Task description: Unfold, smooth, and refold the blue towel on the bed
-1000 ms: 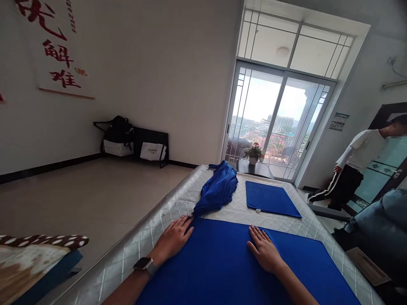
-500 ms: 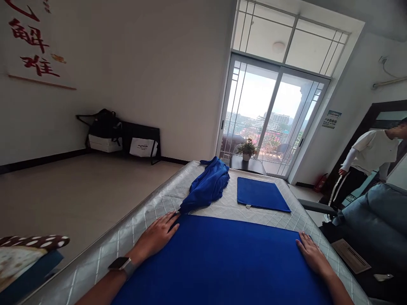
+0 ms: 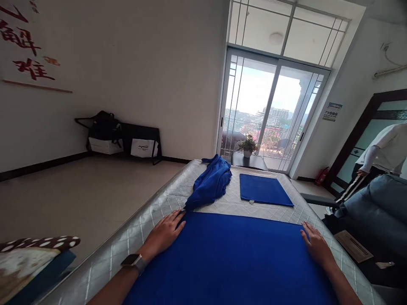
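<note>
A large blue cloth [image 3: 229, 258] lies flat over the near part of a silvery quilted mattress [image 3: 152, 224]. My left hand [image 3: 165, 231] rests open at its far left corner, fingers stretched out, a watch on the wrist. At the far right corner my right hand [image 3: 314, 241] also lies flat and open, pressing on the edge. Just beyond my left fingertips is a crumpled blue cloth [image 3: 211, 182]. To its right lies a neatly folded blue cloth [image 3: 265, 189] with a small white tag. The near edge of the large cloth is out of view.
A potted plant [image 3: 248, 146] stands on a dark table [image 3: 249, 161] beyond the mattress. On the right are a grey sofa [image 3: 378, 207] and a person [image 3: 386, 148] near the door. A black bag [image 3: 104, 125] sits by the wall, and a polka-dot cushion [image 3: 38, 243] lies near left.
The camera view has shifted slightly. The person at the right has moved further right and turned toward the door. Both my hands stay on the large cloth's corners.
</note>
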Tool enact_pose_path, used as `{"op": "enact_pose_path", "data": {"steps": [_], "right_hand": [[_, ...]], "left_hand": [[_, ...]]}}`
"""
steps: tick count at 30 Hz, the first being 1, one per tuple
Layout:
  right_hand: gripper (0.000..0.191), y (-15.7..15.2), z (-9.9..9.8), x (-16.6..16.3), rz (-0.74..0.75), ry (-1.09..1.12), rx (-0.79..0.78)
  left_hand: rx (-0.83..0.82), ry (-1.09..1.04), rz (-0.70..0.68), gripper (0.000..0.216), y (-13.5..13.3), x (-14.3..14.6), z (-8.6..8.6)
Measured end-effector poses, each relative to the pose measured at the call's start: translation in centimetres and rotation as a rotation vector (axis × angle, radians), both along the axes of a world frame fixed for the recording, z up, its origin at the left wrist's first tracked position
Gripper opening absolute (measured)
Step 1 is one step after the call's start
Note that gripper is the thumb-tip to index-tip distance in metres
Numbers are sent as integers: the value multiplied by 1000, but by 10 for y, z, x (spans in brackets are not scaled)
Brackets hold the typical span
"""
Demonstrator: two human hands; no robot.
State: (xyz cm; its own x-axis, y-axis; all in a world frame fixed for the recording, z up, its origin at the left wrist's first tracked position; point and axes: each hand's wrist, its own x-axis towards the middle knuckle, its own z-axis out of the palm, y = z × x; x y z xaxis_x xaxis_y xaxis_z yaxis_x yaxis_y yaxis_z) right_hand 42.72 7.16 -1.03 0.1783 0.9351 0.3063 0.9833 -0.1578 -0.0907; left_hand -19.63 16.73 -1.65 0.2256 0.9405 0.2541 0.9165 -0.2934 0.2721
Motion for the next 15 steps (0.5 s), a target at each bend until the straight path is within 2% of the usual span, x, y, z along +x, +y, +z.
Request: {"op": "enact_pose_path", "data": {"steps": [4,11,15], "right_hand": [[61,2,18,-63,139,9,-2],[61,-6,50,-247,602,88,-197],[66,0,54,-335,742,126,-252]], "left_hand": [[9,-11,14,60,-3,3,4],[41,5,21,57,-1,4,0],[73,-15,25,55,1,4,-3]]}}
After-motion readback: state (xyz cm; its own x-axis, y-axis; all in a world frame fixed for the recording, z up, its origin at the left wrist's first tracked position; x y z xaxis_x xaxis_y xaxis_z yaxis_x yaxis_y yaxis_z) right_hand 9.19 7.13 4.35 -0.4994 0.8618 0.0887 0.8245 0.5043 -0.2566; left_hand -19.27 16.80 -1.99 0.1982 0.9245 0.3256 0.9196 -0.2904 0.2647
